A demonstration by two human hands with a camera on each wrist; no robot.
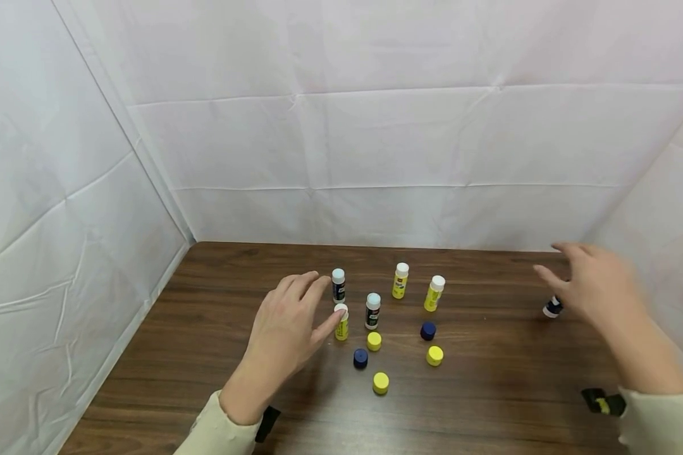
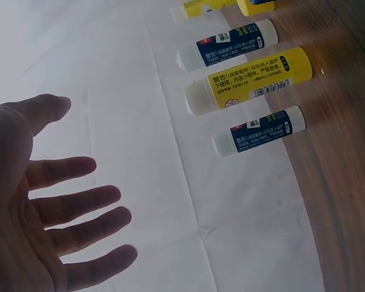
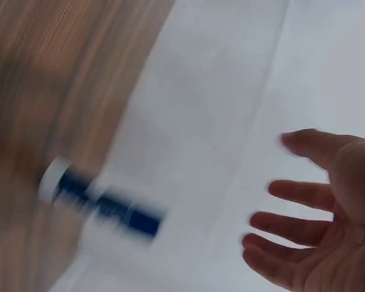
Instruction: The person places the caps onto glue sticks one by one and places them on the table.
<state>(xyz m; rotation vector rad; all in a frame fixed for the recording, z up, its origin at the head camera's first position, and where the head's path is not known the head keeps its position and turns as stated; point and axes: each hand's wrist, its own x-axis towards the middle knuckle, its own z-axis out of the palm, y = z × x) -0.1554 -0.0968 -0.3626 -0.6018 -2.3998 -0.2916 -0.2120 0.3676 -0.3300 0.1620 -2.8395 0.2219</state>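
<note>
My left hand (image 1: 287, 322) hovers with spread fingers beside a group of uncapped glue sticks, its thumb overlapping a yellow glue stick (image 1: 341, 330) in the head view. Two dark blue glue sticks (image 2: 264, 132) and more yellow ones (image 2: 261, 79) stand upright, white ends up. On the right, my right hand (image 1: 600, 284) is held in the air, fingers apart and holding nothing. Beside it stands a single dark blue glue stick (image 3: 109, 205) with its blue cap on, blurred in the right wrist view and partly hidden behind the hand in the head view.
Loose yellow caps (image 1: 381, 383) and two blue caps (image 1: 360, 358) lie on the brown wooden table (image 1: 489, 392) in front of the glue sticks. White cloth (image 1: 375, 139) walls off the table's back and sides.
</note>
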